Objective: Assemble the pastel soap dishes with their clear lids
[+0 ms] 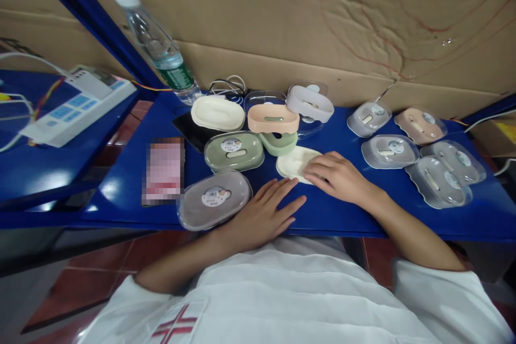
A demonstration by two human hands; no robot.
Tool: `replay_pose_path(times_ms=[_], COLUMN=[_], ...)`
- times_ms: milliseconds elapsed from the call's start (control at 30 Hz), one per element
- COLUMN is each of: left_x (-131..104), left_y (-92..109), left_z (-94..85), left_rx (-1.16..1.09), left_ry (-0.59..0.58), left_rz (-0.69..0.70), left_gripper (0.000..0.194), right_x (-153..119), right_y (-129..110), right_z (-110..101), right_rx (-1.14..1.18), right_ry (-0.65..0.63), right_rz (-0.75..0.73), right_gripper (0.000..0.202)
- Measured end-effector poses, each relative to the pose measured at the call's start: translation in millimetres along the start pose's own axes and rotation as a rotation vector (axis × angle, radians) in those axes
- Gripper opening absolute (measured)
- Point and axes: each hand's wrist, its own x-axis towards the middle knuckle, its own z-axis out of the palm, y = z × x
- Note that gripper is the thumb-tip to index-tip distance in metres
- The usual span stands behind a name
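Note:
My right hand (336, 177) is closed at the right end of a cream oval dish (291, 161), its curled fingers over the rim. My left hand (268, 209) rests palm down at the table's front edge, fingers spread, holding nothing. Its fingertips reach close to the front of that dish. Left of this hand lies a grey oval box (201, 209) with a clear lid and a round label. Behind it sits a similar green box (245, 158). An open green piece (278, 145) is partly hidden under a peach oval ring (262, 124).
A second cream dish (217, 113) and a lilac ring (322, 107) lie at the back. Several lidded boxes (389, 151) stand at the right. A phone (163, 172), a water bottle (161, 56) and a power strip (80, 105) are on the left. Cardboard (262, 21) backs the blue table (330, 217).

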Motion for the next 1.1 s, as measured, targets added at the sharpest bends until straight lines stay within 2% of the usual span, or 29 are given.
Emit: replay_pose_path(times_ms=[67, 133, 200, 267, 467, 700, 1100], left_x=[0.2, 0.2, -0.2, -0.7, -0.7, 1.6, 1.0], left_y=[0.2, 0.2, 0.1, -0.1, -0.1, 0.5, 0.3], left_z=[-0.6, -0.7, -0.1, 1.1, 3.7, -0.2, -1.6], left_rx=[0.008, 0.014, 0.018, 0.018, 0.022, 0.015, 0.037], left_ry=[0.005, 0.003, -0.015, -0.036, -0.035, -0.036, -0.052], left_rz=[0.0, 0.008, 0.017, 0.023, 0.021, 0.028, 0.045], left_gripper=[0.046, 0.046, 0.043, 0.038, 0.031, 0.029, 0.029], right_x=[-1.3, -2.7, -3.4, -3.5, -2.4, 4.3, 3.6], right_y=[-1.3, -2.7, -3.0, -1.5, 5.0, 7.2, 10.3], right_z=[-3.3, -4.6, -3.0, 1.2, 15.3, 22.3, 22.7], right_rx=[0.112, 0.159, 0.12, 0.063, 0.03, 0.059, 0.112], right_ry=[-0.005, 0.051, 0.119, 0.132, 0.016, -0.07, -0.118], right_rz=[-0.045, -0.066, -0.063, -0.052, 0.02, 0.053, 0.084], right_gripper=[0.03, 0.026, 0.026, 0.03, 0.045, 0.057, 0.055])
